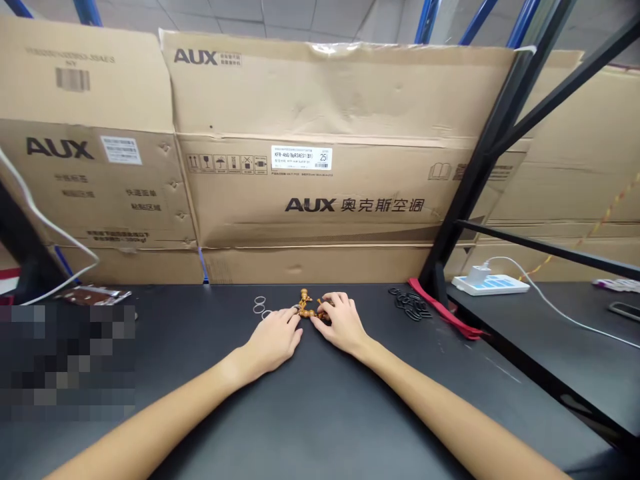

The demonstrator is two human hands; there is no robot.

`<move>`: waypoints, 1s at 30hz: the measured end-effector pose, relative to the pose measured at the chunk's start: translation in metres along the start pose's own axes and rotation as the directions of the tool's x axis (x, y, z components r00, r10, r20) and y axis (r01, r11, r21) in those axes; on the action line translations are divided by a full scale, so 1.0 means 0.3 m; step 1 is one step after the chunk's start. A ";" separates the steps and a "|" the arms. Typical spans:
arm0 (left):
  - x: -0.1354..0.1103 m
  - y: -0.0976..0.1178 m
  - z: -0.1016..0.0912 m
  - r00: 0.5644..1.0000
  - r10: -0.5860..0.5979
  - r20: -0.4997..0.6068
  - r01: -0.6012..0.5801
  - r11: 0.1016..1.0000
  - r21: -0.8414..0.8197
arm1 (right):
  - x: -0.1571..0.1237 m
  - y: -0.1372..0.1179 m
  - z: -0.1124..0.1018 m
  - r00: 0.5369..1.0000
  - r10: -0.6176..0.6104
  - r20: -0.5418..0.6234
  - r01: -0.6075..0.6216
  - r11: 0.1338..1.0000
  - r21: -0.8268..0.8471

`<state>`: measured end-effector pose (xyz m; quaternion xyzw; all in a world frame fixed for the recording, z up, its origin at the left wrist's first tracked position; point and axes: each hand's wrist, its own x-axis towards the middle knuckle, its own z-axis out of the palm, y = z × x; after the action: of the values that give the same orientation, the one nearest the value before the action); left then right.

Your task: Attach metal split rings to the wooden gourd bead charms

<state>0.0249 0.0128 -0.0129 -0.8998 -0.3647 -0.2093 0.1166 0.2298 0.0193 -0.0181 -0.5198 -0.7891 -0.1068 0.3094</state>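
A small cluster of glossy brown gourd-shaped charms (305, 297) lies on the black tabletop between my two hands. My left hand (274, 339) rests low over the table, its thumb apart from the forward-reaching fingers. The fingertips are at the left edge of the cluster, by a thin metal ring. On the other side my right hand (343, 323) curls its fingers round more brown charms, partly hidden beneath them. Several thin silver rings (259, 305) lie beyond my left hand. To the right is a pile of black oval clips or links (412, 305).
Cardboard boxes (310, 227) marked AUX stand along the back. A red strap (440, 310) lies by the black metal frame (480, 147) on the right. Past it are a white power strip (490, 285) and cable. Brown packets (95, 295) lie far left; the lower left is pixelated.
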 end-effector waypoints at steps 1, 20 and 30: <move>-0.025 0.003 -0.016 1.000 0.017 0.007 -0.017 1.000 -0.015 | -0.001 -0.007 -0.006 1.000 -0.007 -0.007 0.007 1.000 0.008; -0.077 0.017 -0.091 0.999 -0.005 0.037 0.010 0.991 -0.131 | -0.017 -0.072 -0.023 0.994 -0.110 -0.014 0.111 0.975 0.191; -0.072 0.018 -0.094 0.999 0.024 0.034 -0.019 0.990 -0.141 | -0.015 -0.082 -0.036 0.989 -0.145 -0.025 0.144 0.927 0.346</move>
<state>0.0066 -0.0145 0.0016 -0.9132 -0.3412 -0.2174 0.0486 0.2133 -0.0003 -0.0085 -0.3976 -0.8319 0.0120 0.3870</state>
